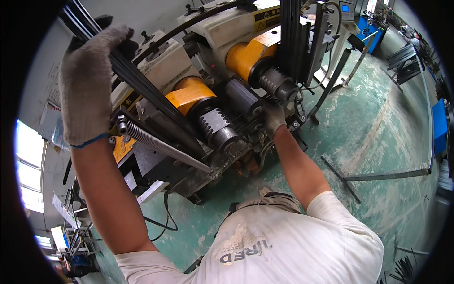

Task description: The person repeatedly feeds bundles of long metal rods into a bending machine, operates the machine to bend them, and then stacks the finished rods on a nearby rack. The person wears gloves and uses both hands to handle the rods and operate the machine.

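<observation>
The left hand (87, 85), in a grey knit glove with a blue-edged cuff, is raised at the far left and wrapped around a bundle of long dark metal bars (142, 84). The bars slant down and rightward across the near left side of the machine, passing just beside the left yellow cylinder (191, 92) and its toothed steel collar (216, 124). A coil spring (158, 146) runs nearer and to their left. The right hand (274, 119), also gloved, reaches low into the machine, near the right toothed steel collar (274, 81) and the dark metal block (242, 97) between the two collars; its fingers are hidden, so whether it grips anything I cannot tell. More dark bars (290, 42) stand upright at the far right of the machine, beyond the right yellow cylinder (241, 57). Green floor (359, 142) spreads to the right.
</observation>
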Action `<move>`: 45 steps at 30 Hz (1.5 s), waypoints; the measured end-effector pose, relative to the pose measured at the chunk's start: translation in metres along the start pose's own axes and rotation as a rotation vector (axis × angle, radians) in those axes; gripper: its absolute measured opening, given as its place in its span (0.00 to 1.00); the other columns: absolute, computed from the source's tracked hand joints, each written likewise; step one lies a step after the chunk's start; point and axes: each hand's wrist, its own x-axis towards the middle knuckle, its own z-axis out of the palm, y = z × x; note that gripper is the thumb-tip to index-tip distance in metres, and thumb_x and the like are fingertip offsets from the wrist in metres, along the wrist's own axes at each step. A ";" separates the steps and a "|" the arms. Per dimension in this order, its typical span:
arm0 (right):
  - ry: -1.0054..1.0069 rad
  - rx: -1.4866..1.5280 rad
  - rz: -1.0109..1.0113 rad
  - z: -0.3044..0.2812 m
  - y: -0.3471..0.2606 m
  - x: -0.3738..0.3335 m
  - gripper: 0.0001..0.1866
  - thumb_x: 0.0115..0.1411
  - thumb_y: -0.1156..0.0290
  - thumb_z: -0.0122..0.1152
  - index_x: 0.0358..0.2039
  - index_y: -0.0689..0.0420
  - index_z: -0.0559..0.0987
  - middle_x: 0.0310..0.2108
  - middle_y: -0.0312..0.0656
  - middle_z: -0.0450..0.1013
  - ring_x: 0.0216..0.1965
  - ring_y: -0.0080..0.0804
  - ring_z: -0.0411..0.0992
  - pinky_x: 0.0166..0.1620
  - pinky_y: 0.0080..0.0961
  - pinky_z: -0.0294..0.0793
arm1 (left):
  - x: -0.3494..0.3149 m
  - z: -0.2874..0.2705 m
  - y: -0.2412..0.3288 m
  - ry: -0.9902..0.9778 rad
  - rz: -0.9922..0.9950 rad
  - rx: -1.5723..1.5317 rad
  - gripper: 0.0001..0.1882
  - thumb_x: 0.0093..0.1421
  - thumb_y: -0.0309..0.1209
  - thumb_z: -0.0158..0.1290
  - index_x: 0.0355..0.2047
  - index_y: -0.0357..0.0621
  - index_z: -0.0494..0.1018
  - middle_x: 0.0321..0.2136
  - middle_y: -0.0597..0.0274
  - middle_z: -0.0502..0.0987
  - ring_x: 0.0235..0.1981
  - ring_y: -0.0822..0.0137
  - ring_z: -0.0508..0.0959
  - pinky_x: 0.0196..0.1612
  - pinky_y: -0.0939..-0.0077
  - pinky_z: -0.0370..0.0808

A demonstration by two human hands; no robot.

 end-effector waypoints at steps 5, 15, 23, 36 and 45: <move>-0.005 0.065 -0.022 -0.004 0.015 0.000 0.15 0.68 0.68 0.70 0.53 0.60 0.87 0.44 0.37 0.85 0.41 0.28 0.81 0.46 0.32 0.81 | -0.014 0.009 -0.051 -0.119 -0.017 -0.095 0.12 0.74 0.28 0.61 0.54 0.51 0.88 0.48 0.60 0.91 0.49 0.64 0.92 0.53 0.64 0.91; -0.087 0.076 -0.040 -0.013 0.017 0.013 0.16 0.66 0.77 0.65 0.54 0.65 0.87 0.47 0.39 0.85 0.45 0.29 0.82 0.52 0.30 0.81 | -0.021 -0.013 -0.015 -0.173 -0.130 -0.339 0.27 0.72 0.53 0.62 0.52 0.39 0.88 0.42 0.51 0.91 0.49 0.58 0.91 0.64 0.60 0.81; -0.093 -0.034 -0.094 -0.041 0.056 0.043 0.19 0.71 0.73 0.67 0.59 0.67 0.84 0.57 0.43 0.84 0.56 0.32 0.81 0.62 0.33 0.77 | -0.023 -0.021 -0.009 -0.227 -0.273 -0.348 0.21 0.76 0.44 0.58 0.57 0.42 0.85 0.47 0.49 0.90 0.49 0.56 0.92 0.57 0.60 0.89; -0.114 0.010 0.027 -0.035 0.054 0.044 0.20 0.68 0.73 0.65 0.58 0.66 0.84 0.54 0.44 0.84 0.51 0.31 0.82 0.58 0.34 0.80 | -0.021 -0.025 -0.041 -0.174 0.362 0.160 0.14 0.78 0.33 0.55 0.59 0.46 0.83 0.45 0.53 0.91 0.42 0.58 0.93 0.46 0.70 0.93; -0.075 0.091 0.190 -0.051 0.054 0.050 0.16 0.57 0.75 0.75 0.46 0.65 0.86 0.50 0.51 0.83 0.47 0.46 0.83 0.43 0.44 0.93 | -0.026 -0.026 0.037 0.021 0.443 0.732 0.07 0.67 0.25 0.64 0.33 0.45 0.76 0.28 0.61 0.82 0.27 0.71 0.84 0.38 0.79 0.89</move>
